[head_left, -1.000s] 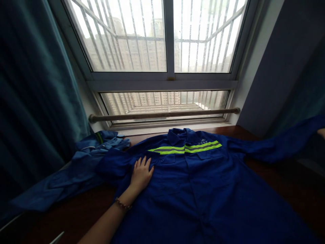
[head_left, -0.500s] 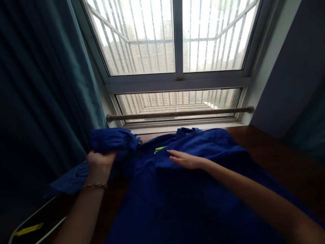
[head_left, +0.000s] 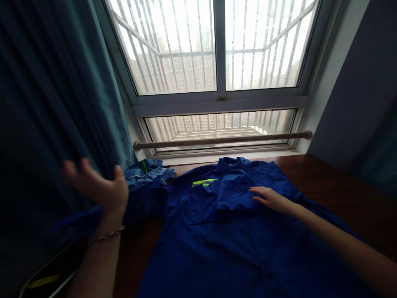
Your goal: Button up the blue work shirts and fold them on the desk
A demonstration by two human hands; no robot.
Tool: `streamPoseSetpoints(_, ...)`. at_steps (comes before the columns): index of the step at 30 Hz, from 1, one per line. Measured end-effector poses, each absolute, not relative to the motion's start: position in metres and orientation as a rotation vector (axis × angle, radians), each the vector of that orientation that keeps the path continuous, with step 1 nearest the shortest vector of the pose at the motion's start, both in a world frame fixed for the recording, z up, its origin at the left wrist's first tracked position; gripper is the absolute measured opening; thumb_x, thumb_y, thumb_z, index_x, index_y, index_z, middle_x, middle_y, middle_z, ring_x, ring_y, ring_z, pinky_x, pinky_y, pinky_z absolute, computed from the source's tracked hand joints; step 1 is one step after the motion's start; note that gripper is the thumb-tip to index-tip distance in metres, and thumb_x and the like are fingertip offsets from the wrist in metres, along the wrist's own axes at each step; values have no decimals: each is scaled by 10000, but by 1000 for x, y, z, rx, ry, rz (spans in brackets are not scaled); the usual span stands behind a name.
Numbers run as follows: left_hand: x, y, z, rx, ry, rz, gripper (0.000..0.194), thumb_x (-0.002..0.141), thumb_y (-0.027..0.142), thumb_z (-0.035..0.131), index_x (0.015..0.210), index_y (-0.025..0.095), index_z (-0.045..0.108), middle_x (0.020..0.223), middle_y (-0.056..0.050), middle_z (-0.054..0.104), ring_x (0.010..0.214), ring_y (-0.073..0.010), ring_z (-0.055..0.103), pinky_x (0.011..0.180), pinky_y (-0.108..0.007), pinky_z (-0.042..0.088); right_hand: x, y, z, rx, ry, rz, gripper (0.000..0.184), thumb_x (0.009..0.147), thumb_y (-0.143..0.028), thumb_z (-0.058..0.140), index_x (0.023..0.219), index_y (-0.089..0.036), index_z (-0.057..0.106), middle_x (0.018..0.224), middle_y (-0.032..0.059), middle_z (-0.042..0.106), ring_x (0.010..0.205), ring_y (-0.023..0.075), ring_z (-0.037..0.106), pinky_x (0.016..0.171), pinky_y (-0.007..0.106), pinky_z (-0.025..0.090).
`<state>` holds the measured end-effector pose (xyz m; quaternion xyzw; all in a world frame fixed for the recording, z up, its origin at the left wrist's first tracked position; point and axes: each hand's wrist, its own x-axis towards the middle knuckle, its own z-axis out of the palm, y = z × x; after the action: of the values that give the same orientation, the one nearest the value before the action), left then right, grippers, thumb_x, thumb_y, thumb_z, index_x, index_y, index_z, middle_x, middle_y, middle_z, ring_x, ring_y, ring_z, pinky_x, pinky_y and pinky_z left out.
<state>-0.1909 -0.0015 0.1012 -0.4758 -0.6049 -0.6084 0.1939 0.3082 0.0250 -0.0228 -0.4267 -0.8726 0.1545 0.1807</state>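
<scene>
A blue work jacket (head_left: 214, 244) with a collar and a yellow-green stripe lies spread over the dark wooden surface. My right hand (head_left: 274, 200) rests on its upper front, fingers stretched out and nothing held. To the left, my left hand (head_left: 99, 186) is raised with spread fingers, blurred by motion and holding nothing. Its sleeve (head_left: 149, 200) stretches leftward across the surface beneath that hand. Behind the sleeve, a crumpled lighter blue garment (head_left: 145, 174) with a green stripe lies near the curtain.
A teal curtain (head_left: 93, 82) hangs at the left. Ahead is a barred window with a horizontal rail (head_left: 223, 140) across its lower part. Brown wooden surface (head_left: 313, 178) shows at the right. A white cord with a yellow tag (head_left: 41, 281) lies at the lower left.
My left hand has let go of the bunched sleeve and moved left and up, its fingers opening. The sleeve has dropped flatter. My right hand has slid right across the jacket.
</scene>
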Motion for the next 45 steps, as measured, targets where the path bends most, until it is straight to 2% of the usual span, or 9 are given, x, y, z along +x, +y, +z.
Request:
streamPoseSetpoints(2, -152, 16, 80, -1721, -1734, -1471, 400, 776, 302, 507, 1151, 163, 486, 1221, -75, 488, 1157, -247, 421, 1004, -411, 291, 342, 45, -27, -1352, -2357, 276, 412, 861, -393, 385, 1177, -162, 516, 1199, 85, 536, 1126, 206, 465, 982, 332, 336)
streamPoseSetpoints(4, -118, 33, 43, -2214, -1957, -1232, 359, 762, 309, 521, 1076, 136, 547, 1020, -87, 606, 902, -210, 582, 842, -344, 438, 373, 67, -33, -1617, -2204, 98, 390, 859, -345, 387, 1172, -148, 512, 1201, 90, 533, 1120, 198, 469, 977, 305, 332)
streamPoseSetpoints(9, -76, 54, -43, -2388, -2179, -873, 321, 684, 290, 593, 940, 99, 604, 902, -122, 624, 860, -232, 583, 760, -311, 431, 410, 97, -63, -1988, -1984, -92, 389, 808, -339, 478, 1136, -134, 524, 1189, 140, 515, 1096, 262, 464, 918, 371, 342)
streamPoseSetpoints(15, -87, 83, -33, -2281, -2386, -956, 126, 732, 269, 526, 738, 160, 590, 723, -32, 630, 707, -166, 597, 636, -226, 417, 418, 101, -83, -2189, -1707, -237, 214, 825, -230, 423, 886, -96, 579, 937, 169, 549, 891, 265, 506, 761, 346, 370)
streamPoseSetpoints(21, -85, 125, -16, -1798, -2467, -965, 241, 817, 189, 357, 998, 83, 475, 903, -171, 589, 868, -256, 577, 723, -324, 408, 434, 102, -81, -2267, -1547, -301, 282, 844, -200, 342, 925, -26, 548, 941, 238, 517, 906, 312, 458, 697, 374, 364)
streamPoseSetpoints(27, -65, 119, -45, -1811, -2483, -852, 345, 758, 116, 400, 1097, 64, 433, 955, -239, 579, 834, -334, 598, 680, -390, 419, 423, 126, -62, -2048, -1833, -262, 322, 843, -242, 371, 1115, -127, 502, 1160, 133, 505, 1035, 260, 393, 846, 342, 333)
streamPoseSetpoints(33, -82, 115, -49, -2047, -2366, -1298, 535, 721, 319, 574, 1198, 146, 404, 1088, -151, 577, 994, -273, 559, 820, -352, 435, 407, 168, -58, -2001, -1966, -137, 428, 835, -294, 371, 1259, -249, 407, 1207, 63, 515, 1054, 289, 384, 858, 436, 320)
streamPoseSetpoints(39, -100, 112, -39, -2529, -2414, -1960, 533, 624, 417, 671, 1061, 123, 587, 980, -87, 651, 896, -228, 608, 788, -301, 482, 412, 177, -63, -2078, -1959, -106, 254, 809, -234, 403, 902, -147, 623, 1020, 157, 573, 1003, 321, 415, 805, 461, 334)
streamPoseSetpoints(45, -98, 112, -34, -2666, -2642, -2271, 697, 577, 303, 739, 1210, 156, 487, 936, -73, 670, 767, -187, 642, 737, -283, 503, 415, 183, -54, -1981, -2107, -14, 265, 748, -302, 539, 1006, -277, 596, 1113, 21, 566, 1043, 278, 411, 868, 433, 318)
